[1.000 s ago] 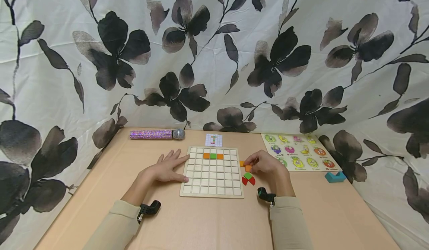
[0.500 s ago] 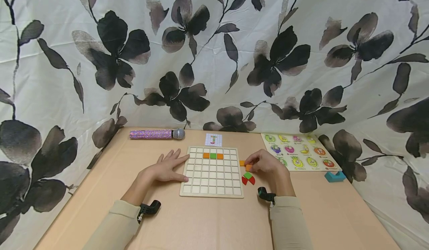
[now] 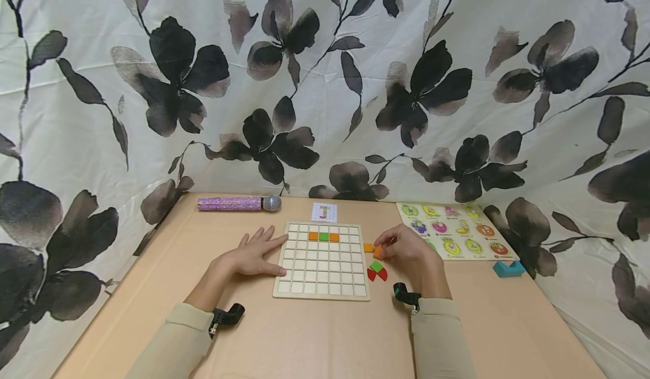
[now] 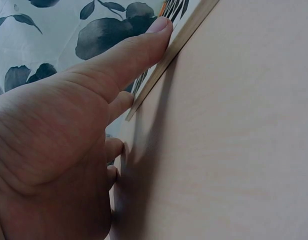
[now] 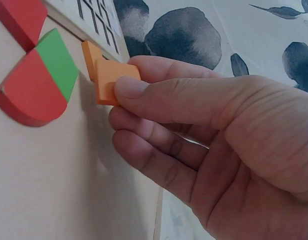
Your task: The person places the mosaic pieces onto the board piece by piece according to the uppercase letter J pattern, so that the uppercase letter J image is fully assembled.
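A pale wooden grid board (image 3: 322, 261) lies mid-table with an orange, a green and an orange square in one row near its far side. My left hand (image 3: 251, 253) spreads its fingers at the board's left edge, the thumb (image 4: 139, 52) resting on the rim. To the right of the board, my right hand (image 3: 408, 252) pinches an orange square block (image 5: 111, 82) between thumb and fingers. Just behind it sits another orange block (image 3: 368, 248). Nearer to me lie a green square block (image 3: 376, 266) and two red rounded blocks (image 5: 34, 92).
Beyond the board is a small pattern card (image 3: 324, 212). A glittery purple microphone (image 3: 236, 203) lies at the back left. On the right are a fruit picture sheet (image 3: 459, 232) and a blue block with a notch (image 3: 508, 269). A floral curtain (image 3: 325, 86) hangs behind the table.
My right hand has shifted slightly right, and the orange block in its fingers is now tilted. My left hand stays in place on the board.
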